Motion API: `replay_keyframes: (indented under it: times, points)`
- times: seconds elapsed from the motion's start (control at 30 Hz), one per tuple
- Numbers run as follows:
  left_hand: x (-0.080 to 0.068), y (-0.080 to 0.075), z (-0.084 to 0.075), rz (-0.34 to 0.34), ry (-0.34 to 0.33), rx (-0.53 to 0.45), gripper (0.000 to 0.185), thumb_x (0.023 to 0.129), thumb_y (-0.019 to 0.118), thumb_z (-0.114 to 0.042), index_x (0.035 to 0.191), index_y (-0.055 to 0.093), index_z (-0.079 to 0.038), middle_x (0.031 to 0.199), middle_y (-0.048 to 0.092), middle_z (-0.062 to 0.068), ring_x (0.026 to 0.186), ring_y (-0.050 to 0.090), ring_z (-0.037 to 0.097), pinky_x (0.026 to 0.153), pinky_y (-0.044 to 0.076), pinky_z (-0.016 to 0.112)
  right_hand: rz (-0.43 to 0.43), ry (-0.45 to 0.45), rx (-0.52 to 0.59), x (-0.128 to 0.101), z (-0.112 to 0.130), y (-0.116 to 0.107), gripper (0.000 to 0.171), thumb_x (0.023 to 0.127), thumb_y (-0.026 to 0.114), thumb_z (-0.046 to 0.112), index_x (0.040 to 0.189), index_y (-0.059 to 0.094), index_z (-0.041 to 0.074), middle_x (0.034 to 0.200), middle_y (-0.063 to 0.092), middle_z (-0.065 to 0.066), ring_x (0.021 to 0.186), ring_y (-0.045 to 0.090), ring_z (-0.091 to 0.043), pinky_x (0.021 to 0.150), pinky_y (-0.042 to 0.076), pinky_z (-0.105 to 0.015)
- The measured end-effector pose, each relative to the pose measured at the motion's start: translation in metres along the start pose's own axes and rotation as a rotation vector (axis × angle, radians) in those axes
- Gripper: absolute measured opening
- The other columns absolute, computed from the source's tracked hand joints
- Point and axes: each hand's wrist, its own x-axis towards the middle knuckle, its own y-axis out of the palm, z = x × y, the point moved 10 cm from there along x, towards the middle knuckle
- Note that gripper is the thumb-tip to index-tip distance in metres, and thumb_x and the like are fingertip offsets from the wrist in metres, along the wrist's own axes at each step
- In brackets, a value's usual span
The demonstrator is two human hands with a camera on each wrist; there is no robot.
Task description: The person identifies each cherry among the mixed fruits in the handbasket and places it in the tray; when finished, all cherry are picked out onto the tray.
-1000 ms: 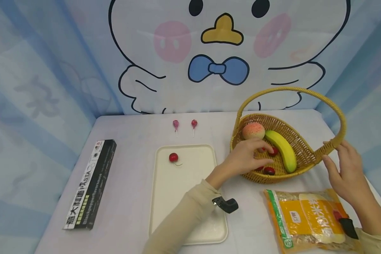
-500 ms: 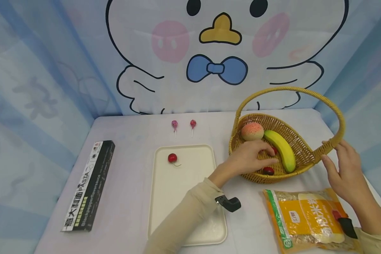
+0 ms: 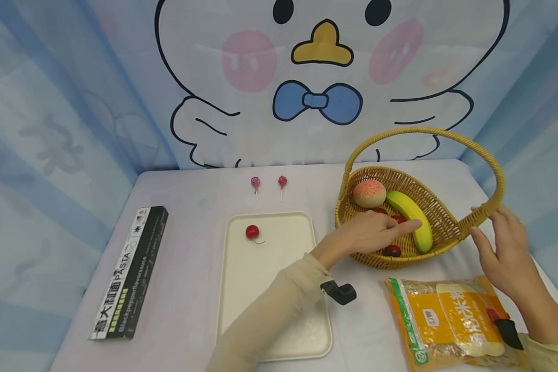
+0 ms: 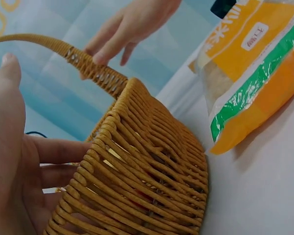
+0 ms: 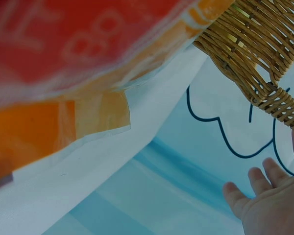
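My left hand (image 3: 366, 232) reaches over the near left rim of a wicker basket (image 3: 439, 199). In the left wrist view its fingers (image 4: 63, 150) are fairly straight inside the basket, with the thumb raised apart. Around it lie a red cherry (image 3: 392, 251), another cherry (image 3: 398, 219), a peach (image 3: 369, 194) and a banana (image 3: 411, 214), which the extended thumb overlaps in the head view. At the right end, my right hand (image 3: 509, 250) pinches the base of the basket's handle (image 3: 481, 214) between thumb and finger, its other fingers loose.
A cream tray (image 3: 242, 289) with one stemmed cherry (image 3: 252, 232) lies left of the basket. Behind it are two lollipops (image 3: 256, 182). A black-and-white pasta box (image 3: 132, 274) lies far left. An orange grain bag (image 3: 451, 320) lies in front of the basket.
My left hand has shifted slightly right within the basket and turned, its thumb now extended toward the banana; one cherry near the peach has come into sight. The right hand stays at the handle.
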Motion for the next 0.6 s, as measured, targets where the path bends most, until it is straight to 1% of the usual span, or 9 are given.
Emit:
replay_keyframes:
  times: [0.07, 0.13, 0.23, 0.33, 0.43, 0.6]
  points:
    - [0.002, 0.002, 0.000, 0.032, -0.019, 0.016, 0.074, 0.106, 0.023, -0.077, 0.079, 0.064, -0.022, 0.063, 0.052, -0.005, 0.063, 0.056, 0.011, 0.072, 0.045, 0.025, 0.000, -0.001, 0.003, 0.000, 0.000, 0.000, 0.049, 0.113, 0.047, 0.014, 0.158, 0.036, -0.003, 0.173, 0.019, -0.031, 0.159, 0.012, -0.058, 0.125, 0.004, -0.081]
    - [0.004, 0.003, 0.000, 0.051, -0.036, 0.034, 0.078, 0.105, 0.023, -0.078, 0.067, 0.057, -0.020, 0.058, 0.046, -0.005, 0.056, 0.050, 0.011, 0.068, 0.043, 0.026, -0.001, -0.003, 0.005, 0.000, 0.000, 0.000, 0.049, 0.113, 0.047, 0.014, 0.158, 0.037, -0.003, 0.173, 0.019, -0.031, 0.159, 0.012, -0.058, 0.125, 0.005, -0.082]
    - [0.006, 0.005, 0.003, 0.072, -0.076, 0.065, 0.081, 0.103, 0.023, -0.082, 0.056, 0.046, -0.020, 0.054, 0.040, -0.005, 0.051, 0.042, 0.012, 0.065, 0.040, 0.027, 0.000, -0.007, 0.007, 0.000, 0.001, 0.000, 0.049, 0.113, 0.047, 0.014, 0.158, 0.036, -0.003, 0.173, 0.019, -0.030, 0.159, 0.012, -0.058, 0.125, 0.005, -0.081]
    - [0.007, 0.008, 0.003, 0.100, -0.103, 0.086, 0.082, 0.101, 0.024, -0.084, 0.055, 0.047, -0.020, 0.054, 0.041, -0.005, 0.051, 0.044, 0.012, 0.063, 0.040, 0.029, -0.001, -0.007, 0.004, 0.000, 0.001, 0.000, 0.050, 0.113, 0.047, 0.015, 0.159, 0.036, -0.003, 0.173, 0.018, -0.030, 0.159, 0.012, -0.057, 0.125, 0.005, -0.081]
    - [0.007, 0.011, 0.003, 0.126, -0.123, 0.103, 0.083, 0.100, 0.024, -0.086, 0.058, 0.054, -0.020, 0.056, 0.046, -0.005, 0.056, 0.052, 0.012, 0.064, 0.043, 0.029, -0.001, -0.007, 0.002, 0.000, 0.002, -0.001, 0.049, 0.113, 0.047, 0.015, 0.158, 0.036, -0.003, 0.173, 0.019, -0.030, 0.159, 0.013, -0.057, 0.125, 0.005, -0.081]
    - [0.007, 0.013, 0.003, 0.123, -0.140, 0.131, 0.083, 0.098, 0.025, -0.087, 0.067, 0.065, -0.022, 0.063, 0.056, -0.005, 0.065, 0.061, 0.011, 0.067, 0.047, 0.028, -0.009, -0.016, 0.002, 0.000, 0.003, -0.002, 0.049, 0.113, 0.047, 0.015, 0.157, 0.038, -0.004, 0.172, 0.021, -0.032, 0.159, 0.013, -0.057, 0.126, 0.005, -0.081]
